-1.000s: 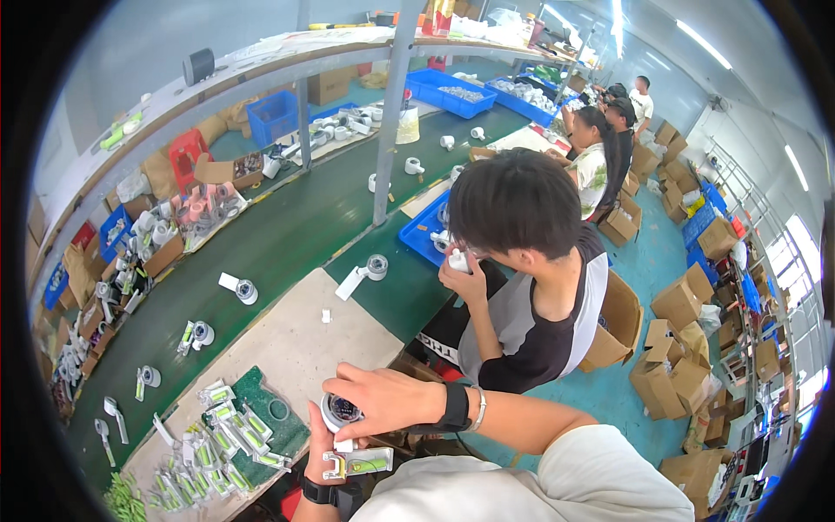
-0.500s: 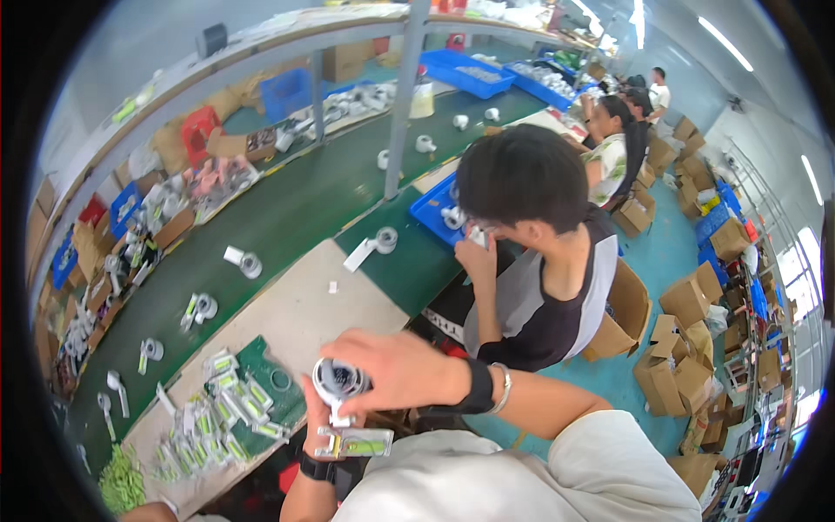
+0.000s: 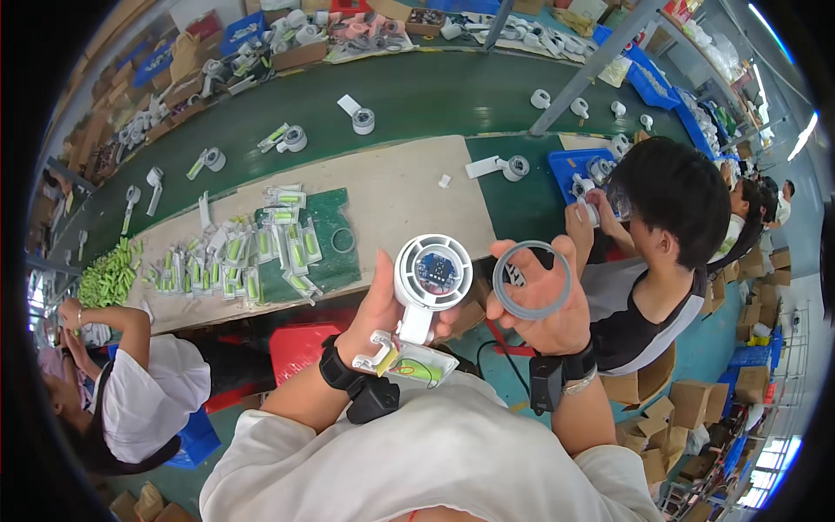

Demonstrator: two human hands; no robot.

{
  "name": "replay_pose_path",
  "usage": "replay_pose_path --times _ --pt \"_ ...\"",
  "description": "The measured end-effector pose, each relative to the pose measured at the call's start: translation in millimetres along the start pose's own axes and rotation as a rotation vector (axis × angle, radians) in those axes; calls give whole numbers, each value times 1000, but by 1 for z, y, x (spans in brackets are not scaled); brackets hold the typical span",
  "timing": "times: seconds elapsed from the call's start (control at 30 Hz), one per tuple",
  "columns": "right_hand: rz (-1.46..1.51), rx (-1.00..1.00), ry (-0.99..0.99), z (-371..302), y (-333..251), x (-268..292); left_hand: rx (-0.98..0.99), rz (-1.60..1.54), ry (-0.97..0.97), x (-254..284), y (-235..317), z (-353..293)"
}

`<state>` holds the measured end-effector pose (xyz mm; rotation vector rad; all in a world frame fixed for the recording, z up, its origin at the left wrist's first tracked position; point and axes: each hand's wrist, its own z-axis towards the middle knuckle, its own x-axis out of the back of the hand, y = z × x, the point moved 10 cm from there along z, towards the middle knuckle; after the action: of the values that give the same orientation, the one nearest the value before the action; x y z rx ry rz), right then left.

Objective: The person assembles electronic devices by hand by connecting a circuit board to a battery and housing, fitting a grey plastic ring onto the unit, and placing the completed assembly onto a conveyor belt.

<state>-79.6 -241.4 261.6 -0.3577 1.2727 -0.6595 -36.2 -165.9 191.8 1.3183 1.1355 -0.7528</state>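
The left hand (image 3: 370,304) grasps a white fan-like body (image 3: 416,324), its round head between thumb and fingertips with a blue circuit board (image 3: 437,272) showing and its opened handle (image 3: 426,361) just below those fingers, while the right hand (image 3: 550,329) has its fingers curled on a grey ring (image 3: 531,312), apart from the head. The step in hand seems to be handling ring and head as separate pieces, and the next move calls for a steady left grip (no brand or label is legible on either; pale lettering shows through the ring, beyond the right fingers).
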Motion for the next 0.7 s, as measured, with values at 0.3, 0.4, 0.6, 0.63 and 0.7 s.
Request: replay_pose_path --times 0.3,0.4,0.6,0.63,0.7 --pt "110 9 -3 2 2 -5 -88 -158 -76 -7 9 -5" --pt "11 22 -70 1 1 -3 -74 -75 -62 -8 9 -5" --pt "204 11 -66 3 5 4 -66 -97 -34 -4 7 -4" --pt "227 18 -55 3 5 4 -68 -100 -39 -4 7 -3" --pt "246 30 -42 3 4 4 -66 -109 -33 -3 6 -4"
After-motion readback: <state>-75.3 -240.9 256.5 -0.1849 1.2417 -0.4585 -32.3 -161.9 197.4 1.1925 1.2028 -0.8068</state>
